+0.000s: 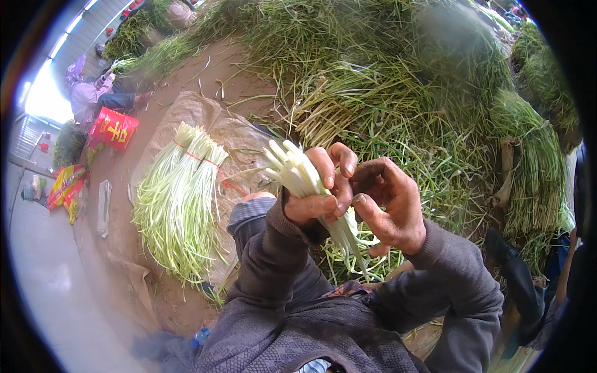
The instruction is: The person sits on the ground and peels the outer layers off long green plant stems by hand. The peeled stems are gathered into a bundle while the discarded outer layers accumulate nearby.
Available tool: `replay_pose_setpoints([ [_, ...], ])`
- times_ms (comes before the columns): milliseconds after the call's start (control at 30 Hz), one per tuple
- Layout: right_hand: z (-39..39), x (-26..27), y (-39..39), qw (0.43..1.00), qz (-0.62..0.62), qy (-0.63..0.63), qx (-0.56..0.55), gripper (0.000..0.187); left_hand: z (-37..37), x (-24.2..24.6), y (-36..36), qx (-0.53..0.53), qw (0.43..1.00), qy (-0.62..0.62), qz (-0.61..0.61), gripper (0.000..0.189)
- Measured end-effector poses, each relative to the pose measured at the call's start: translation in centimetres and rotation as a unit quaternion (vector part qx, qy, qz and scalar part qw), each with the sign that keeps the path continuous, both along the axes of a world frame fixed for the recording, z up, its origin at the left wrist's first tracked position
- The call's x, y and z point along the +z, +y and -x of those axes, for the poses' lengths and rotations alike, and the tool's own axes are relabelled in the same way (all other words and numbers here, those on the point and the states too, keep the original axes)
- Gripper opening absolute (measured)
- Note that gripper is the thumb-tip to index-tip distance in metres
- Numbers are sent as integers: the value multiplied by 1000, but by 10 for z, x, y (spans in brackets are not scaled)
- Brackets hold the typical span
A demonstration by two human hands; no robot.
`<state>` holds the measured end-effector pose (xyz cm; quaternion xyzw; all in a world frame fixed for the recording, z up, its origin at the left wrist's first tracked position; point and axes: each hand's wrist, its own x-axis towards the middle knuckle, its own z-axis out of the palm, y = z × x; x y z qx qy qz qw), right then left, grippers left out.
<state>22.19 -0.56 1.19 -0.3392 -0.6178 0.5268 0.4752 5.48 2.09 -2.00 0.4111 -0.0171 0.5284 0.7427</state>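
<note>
My left hand [322, 186] is closed around a bunch of chive-like stalks [296, 170], their thick white ends pointing up and left. The pale green leaves trail below the fist towards my lap. Close beside it, my right hand [392, 203] has curled fingers, with a gap between thumb and forefinger. Its fingertips are near those of my left hand, and I see nothing held in it. To the left, several bundles of the same stalks [186, 200], bound near their white ends with red bands, lie on a tan plastic sheet [186, 109].
Loose green stalks [354, 102] are heaped ahead and to the right. A large bunch [531, 172] lies at the far right, by another person's dark-clothed leg [522, 279]. A seated person [88, 93], a red bag [113, 129] and a yellow-red bag [67, 189] are at left.
</note>
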Motion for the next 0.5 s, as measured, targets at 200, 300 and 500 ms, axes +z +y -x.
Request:
replay_pose_setpoints([
  [200,2,1,0,999,6,-24,-28,25,-3,-3,2,-6,1000,-8,-4,28],
  [300,1,3,-2,997,44,-56,-40,19,-3,-4,2,-9,1000,-6,-5,28],
  [500,0,2,-2,997,6,-47,-53,14,-2,-4,3,-9,1000,-8,-8,27],
])
